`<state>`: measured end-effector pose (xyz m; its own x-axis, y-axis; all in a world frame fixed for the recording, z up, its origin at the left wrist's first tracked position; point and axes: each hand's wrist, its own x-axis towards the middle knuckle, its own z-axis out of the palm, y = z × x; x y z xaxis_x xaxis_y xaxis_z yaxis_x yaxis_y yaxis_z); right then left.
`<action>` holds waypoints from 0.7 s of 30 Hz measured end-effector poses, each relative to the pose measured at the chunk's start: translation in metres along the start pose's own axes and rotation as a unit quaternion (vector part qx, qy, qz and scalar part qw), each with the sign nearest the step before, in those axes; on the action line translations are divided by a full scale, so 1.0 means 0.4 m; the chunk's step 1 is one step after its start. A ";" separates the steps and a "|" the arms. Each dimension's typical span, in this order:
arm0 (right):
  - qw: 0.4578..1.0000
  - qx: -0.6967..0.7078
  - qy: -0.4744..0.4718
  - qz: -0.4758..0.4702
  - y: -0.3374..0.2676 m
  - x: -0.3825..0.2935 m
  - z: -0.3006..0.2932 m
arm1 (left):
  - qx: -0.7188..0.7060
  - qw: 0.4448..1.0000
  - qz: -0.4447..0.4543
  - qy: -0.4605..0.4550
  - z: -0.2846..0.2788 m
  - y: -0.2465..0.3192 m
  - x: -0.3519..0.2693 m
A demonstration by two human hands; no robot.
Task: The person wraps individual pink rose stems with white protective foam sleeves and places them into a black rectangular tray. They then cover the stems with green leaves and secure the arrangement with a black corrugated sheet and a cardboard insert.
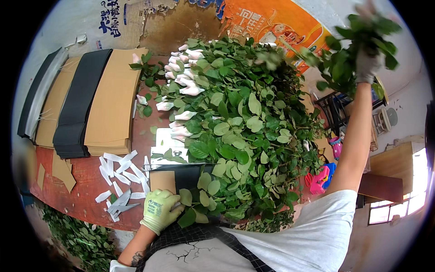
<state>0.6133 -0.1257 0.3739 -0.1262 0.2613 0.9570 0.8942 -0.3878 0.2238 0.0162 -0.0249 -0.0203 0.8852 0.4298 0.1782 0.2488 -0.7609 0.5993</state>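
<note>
My left hand [161,209], in a pale green work glove, is at the table's front edge, its fingers curled round the head end of a leafy rose stem [198,200], beside a piece of brown cardboard [163,181]. My right hand [368,64], in a light glove, is raised at the upper right, closed round a bunch of leafy stems [350,51] that is partly blurred. Between the hands lies a large heap of leafy rose stems [244,119]; many heads at its left end wear white mesh sleeves [192,90].
Stacks of brown cardboard [110,95] and black sheets [81,102] stand on the left of the red table [78,200]. Loose white mesh sleeves [131,176] and a grey metal stapler-like tool [119,205] lie near my left hand. A pink tape dispenser [317,182] lies right of the heap.
</note>
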 end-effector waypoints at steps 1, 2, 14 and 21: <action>0.986 -0.100 -0.135 -0.001 -0.039 -0.054 0.017 | 0.000 1.000 0.003 -0.005 -0.001 -0.002 0.000; 0.942 -0.177 -0.272 0.085 -0.149 -0.135 0.072 | 0.013 1.000 -0.009 0.000 -0.008 0.002 -0.007; 0.605 -0.061 -0.793 -0.049 -0.367 -0.701 0.207 | 0.003 1.000 -0.027 0.014 0.000 0.000 -0.011; 0.810 0.169 -0.560 -0.053 -0.672 -0.471 0.344 | 0.002 1.000 -0.025 0.001 0.004 -0.003 -0.011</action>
<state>0.4558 0.0510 0.1078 0.0885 0.9880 0.1264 0.9942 -0.0954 0.0498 0.0128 -0.0267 -0.0229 0.8708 0.4681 0.1505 0.2939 -0.7409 0.6040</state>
